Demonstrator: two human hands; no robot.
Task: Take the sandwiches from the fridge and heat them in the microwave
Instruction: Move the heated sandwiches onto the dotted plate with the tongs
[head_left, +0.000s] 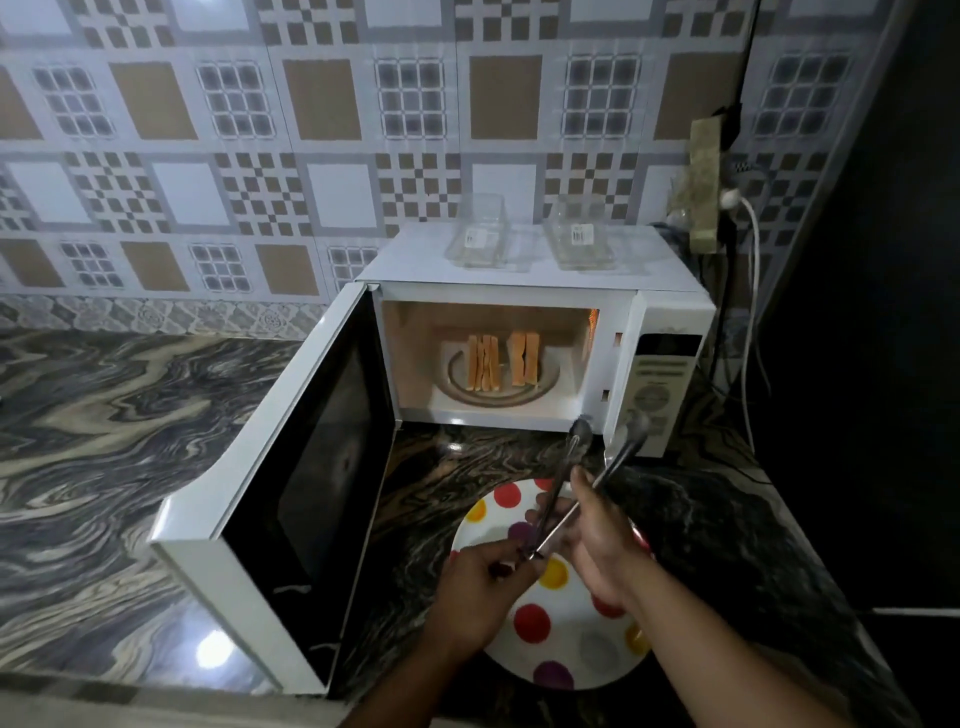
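Note:
Two sandwiches (503, 361) stand on edge on the round turntable inside the white microwave (530, 260). Its door (291, 467) is swung wide open to the left and the cavity is lit. In front of it, over a white plate (566, 629) with coloured dots, both hands hold metal tongs (597, 457). My left hand (483, 582) pinches the hinge end of the tongs. My right hand (597, 535) grips their arms midway. The tong tips are apart and point toward the microwave's lower right corner, holding nothing.
Two clear plastic boxes (480, 236) (584, 234) sit on top of the microwave. A power strip (706, 182) with cables hangs on the tiled wall at right. The marbled counter (104, 441) stretches to the left. A dark surface rises at the far right.

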